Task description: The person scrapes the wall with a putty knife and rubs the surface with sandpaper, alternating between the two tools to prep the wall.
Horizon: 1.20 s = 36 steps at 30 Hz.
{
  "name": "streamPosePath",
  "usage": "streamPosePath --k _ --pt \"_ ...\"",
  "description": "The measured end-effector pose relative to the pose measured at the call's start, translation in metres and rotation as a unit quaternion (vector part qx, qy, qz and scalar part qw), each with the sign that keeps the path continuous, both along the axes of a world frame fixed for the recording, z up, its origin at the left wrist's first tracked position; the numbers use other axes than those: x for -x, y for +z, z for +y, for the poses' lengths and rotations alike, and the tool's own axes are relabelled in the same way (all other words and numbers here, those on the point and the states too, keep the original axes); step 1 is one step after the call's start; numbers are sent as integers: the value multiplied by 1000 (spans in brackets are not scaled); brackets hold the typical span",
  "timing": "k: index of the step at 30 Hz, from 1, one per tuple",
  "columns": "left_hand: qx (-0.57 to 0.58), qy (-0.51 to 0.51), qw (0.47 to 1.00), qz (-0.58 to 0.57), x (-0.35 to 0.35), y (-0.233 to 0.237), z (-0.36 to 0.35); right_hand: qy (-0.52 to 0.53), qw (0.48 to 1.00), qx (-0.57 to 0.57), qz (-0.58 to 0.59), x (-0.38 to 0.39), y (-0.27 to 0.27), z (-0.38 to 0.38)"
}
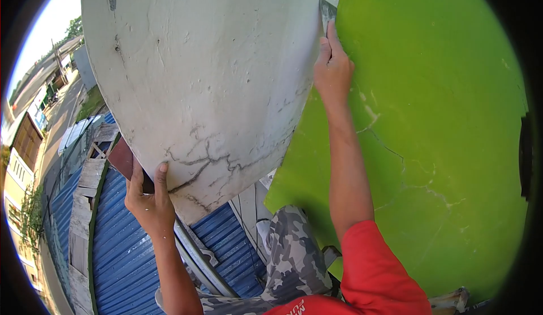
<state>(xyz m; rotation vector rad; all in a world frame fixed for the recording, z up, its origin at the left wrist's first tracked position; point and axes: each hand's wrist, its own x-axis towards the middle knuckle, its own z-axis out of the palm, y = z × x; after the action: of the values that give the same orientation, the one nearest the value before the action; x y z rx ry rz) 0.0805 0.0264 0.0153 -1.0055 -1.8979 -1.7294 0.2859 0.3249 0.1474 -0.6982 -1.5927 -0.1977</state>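
My right hand [334, 71] is closed around the handle of a putty knife [326, 10]. Its metal blade points up and lies at the corner where the white plastered surface [209, 83] meets the green wall [435, 117]. Low on the left, my left hand [151, 199] grips a flat dark red piece [120, 157], perhaps a sheet of sandpaper, at the rim of the white surface. Its thumb is over the front; part of the piece is hidden behind that rim. Branching dark cracks run across the lower white surface near this hand.
Below lie blue corrugated roofing [121, 247], weathered wooden boards [87, 219] and curved metal pipes [195, 258]. My camouflage-trousered leg [294, 253] is beneath the white edge. Fine cracks mark the green wall. A street [65, 108] with buildings shows far left.
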Motion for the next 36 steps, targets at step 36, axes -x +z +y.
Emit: streamPosePath --k 36 --pt "-2 -7 1000 -23 -3 10 -5 76 988 43 -130 13 -140 -114"
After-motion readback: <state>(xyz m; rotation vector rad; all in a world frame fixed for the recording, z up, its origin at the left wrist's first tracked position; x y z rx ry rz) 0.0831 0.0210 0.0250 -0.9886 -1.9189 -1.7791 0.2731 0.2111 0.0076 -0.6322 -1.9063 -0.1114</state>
